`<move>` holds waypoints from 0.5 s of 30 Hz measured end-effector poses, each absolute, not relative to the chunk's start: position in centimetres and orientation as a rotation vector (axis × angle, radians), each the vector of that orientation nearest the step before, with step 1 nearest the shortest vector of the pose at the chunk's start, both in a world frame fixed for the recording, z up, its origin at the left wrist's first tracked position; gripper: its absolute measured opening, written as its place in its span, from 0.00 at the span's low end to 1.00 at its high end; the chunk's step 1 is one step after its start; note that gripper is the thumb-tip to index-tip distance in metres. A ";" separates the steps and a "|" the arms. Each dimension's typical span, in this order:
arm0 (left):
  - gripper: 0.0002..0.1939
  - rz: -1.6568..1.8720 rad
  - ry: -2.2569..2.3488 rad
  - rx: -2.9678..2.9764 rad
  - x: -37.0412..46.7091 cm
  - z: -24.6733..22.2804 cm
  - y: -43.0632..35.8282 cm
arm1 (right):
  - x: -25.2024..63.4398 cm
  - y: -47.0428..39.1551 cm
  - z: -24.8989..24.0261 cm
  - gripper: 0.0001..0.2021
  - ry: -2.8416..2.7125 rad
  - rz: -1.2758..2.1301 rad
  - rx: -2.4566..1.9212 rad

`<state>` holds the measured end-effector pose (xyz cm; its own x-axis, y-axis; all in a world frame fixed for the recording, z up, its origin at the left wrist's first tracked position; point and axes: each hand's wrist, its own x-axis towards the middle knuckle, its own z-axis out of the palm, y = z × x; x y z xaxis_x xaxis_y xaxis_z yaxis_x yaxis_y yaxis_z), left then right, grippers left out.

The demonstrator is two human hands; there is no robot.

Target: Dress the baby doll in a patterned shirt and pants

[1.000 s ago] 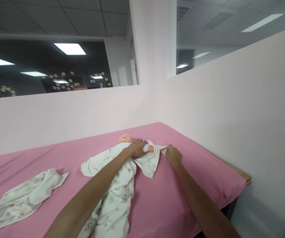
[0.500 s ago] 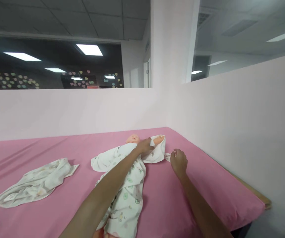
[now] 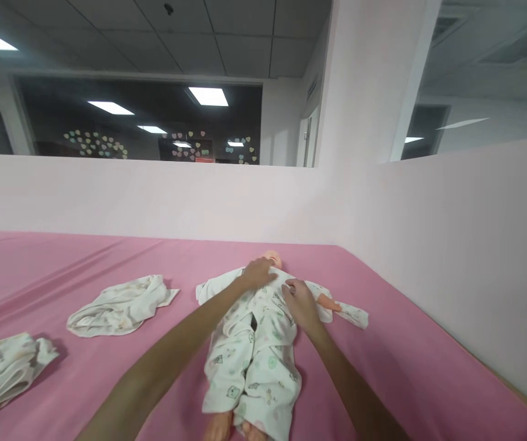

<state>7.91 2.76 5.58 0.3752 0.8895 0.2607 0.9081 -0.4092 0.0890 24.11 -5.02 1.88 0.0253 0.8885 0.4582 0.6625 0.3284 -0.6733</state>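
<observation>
A baby doll (image 3: 273,257) lies on its back, head towards the far wall, in a white printed shirt (image 3: 220,285) and matching trousers (image 3: 270,373). My left hand (image 3: 259,274) rests on the upper chest below the chin, fingers stretched across the shirt. Close beside it, my right hand (image 3: 300,300) has bent fingers at the shirt's front; the fingertips seem to pinch the cloth, partly hidden. The doll's bare arm (image 3: 328,302) shows at the right, over a spread sleeve with a printed cloth strip (image 3: 354,315) beyond it.
A crumpled white garment (image 3: 123,306) lies left of the doll on the pink sheet (image 3: 153,380). Nearer at the left edge sits a folded printed cloth (image 3: 3,370). Pale walls (image 3: 175,199) with windows border the bed at the back and right.
My left hand has moved from the sleeve at the right onto the doll's chest. My right hand has come in from the strip to the shirt front. The view has swung left.
</observation>
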 end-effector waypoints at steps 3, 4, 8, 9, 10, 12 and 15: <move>0.21 -0.494 -1.951 -2.287 1.7 4.7 2.6 | 21.7 -2.9 3.0 0.17 -1.935 0.119 -1.476; 0.22 -0.495 -2.018 -2.227 0.3 4.1 2.6 | 20.5 -2.1 3.5 0.17 -2.047 0.036 -1.508; 0.19 -0.441 -2.092 -2.132 -1.6 1.0 2.9 | 14.6 1.5 5.3 0.16 -2.409 -0.158 -1.603; 0.17 -0.431 -2.074 -2.127 -1.4 0.4 3.1 | 13.1 2.3 5.4 0.15 -2.458 -0.152 -1.612; 0.15 -0.421 -2.040 -2.131 -1.2 0.0 3.1 | 11.7 3.0 5.3 0.14 -2.495 -0.140 -1.622; 0.13 -0.407 -1.936 -2.157 -1.0 -0.4 3.2 | 9.7 4.3 4.7 0.17 -2.556 -0.138 -1.663; 0.12 -0.409 -1.803 -2.190 -1.7 -0.1 2.9 | 8.5 5.3 3.7 0.26 -2.600 -0.155 -1.747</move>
